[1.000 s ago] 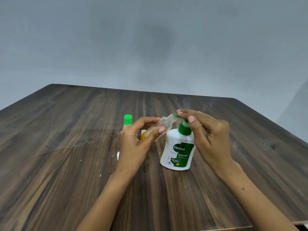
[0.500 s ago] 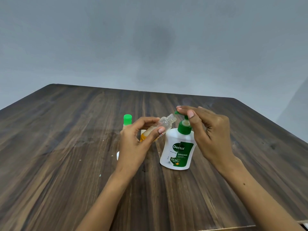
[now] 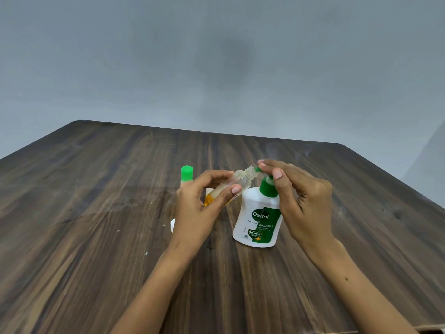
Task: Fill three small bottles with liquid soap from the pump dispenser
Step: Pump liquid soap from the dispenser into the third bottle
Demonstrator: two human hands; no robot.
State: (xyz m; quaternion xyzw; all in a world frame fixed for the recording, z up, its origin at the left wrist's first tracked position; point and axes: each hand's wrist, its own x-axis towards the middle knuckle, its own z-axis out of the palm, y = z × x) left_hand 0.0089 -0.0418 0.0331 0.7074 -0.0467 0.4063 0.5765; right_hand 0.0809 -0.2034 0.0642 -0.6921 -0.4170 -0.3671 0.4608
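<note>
1. The left hand holds a small clear bottle, with the thumb and fingers curled round its middle. The bottle is tipped over, its open neck pointing up and to the right.

2. The bottle has some orange soap at its low end (not much yet, less than half, I think).

3. The right hand is on the green pump head of the Dettol soap dispenser. Its fingers lie flat on top of the pump and the thumb hangs down beside it. It is not gripping anything.

4. The little green spout tip sits right at the mouth of the bottle, touching it or very nearly.

5. The dispenser stands upright on the wooden table, just beside the left hand.

6. Behind the left hand stands another small bottle with a green cap. Something small and white peeks out by the left wrist; I cannot tell what it is.

7. This looks like the pumping step for one bottle. Next, the right hand should push the pump down slowly while the left hand keeps the neck under the spout, or soap may drip on the table.
</note>
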